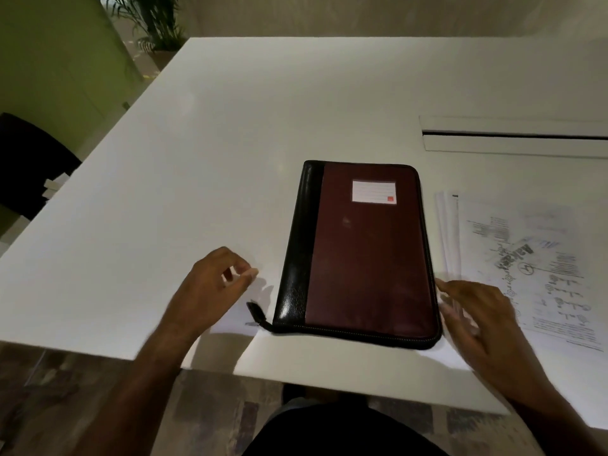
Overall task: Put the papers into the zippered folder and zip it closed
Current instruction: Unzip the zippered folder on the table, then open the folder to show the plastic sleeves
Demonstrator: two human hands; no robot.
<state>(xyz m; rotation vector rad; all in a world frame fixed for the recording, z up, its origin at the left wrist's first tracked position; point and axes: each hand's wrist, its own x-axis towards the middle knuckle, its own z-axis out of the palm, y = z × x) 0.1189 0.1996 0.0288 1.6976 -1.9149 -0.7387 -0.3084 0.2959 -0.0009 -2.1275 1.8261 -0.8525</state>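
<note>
A maroon zippered folder [362, 251] with a black spine and a white label lies flat and closed on the white table [197, 159]. Its zipper pull [258, 314] sticks out at the near left corner. A fanned stack of printed papers [526, 261] lies to the folder's right. My left hand [214, 284] hovers just left of the folder, fingers loosely curled, holding nothing. My right hand [477, 311] rests with spread fingers at the folder's near right edge, over the edge of the papers.
A white sheet [230, 324] lies under the folder's near left corner. A slot with a white flap [513, 139] is set into the table at the far right. A black chair [26, 166] stands to the left, a potted plant [154, 21] beyond the table.
</note>
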